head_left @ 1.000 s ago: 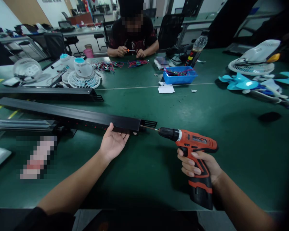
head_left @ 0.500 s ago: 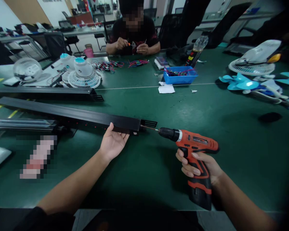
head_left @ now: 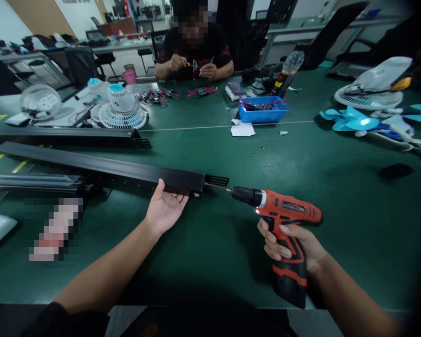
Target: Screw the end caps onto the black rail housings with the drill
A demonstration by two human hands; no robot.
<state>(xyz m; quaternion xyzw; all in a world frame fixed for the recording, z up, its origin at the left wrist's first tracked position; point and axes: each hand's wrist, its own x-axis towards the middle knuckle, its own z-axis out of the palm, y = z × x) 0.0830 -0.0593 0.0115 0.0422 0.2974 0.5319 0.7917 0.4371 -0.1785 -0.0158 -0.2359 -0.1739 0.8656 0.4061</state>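
My right hand (head_left: 294,243) is wrapped round the handle of a red and black cordless drill (head_left: 293,206), a finger at its trigger. The drill's long thin bit (head_left: 217,187) points left and meets the right end of a long black channel (head_left: 143,172). Beneath that end, my left hand (head_left: 166,208) grips the channel's near edge, thumb on the front and fingers curled under. A slotted black tab (head_left: 217,180) sticks out of the same end. The exact spot the bit touches is too small to make out.
A second black channel (head_left: 63,135) lies behind, and a shiny dark bar (head_left: 31,181) in front at left. Fan parts (head_left: 122,114) stand back left, blue fan blades (head_left: 351,120) at right. Beyond a blue bin (head_left: 263,114), a person (head_left: 196,51) sits handling wires.
A small light on the drill has come on. The drill has shifted very slightly to the right, its bit still at the channel's end. My left hand stays put.
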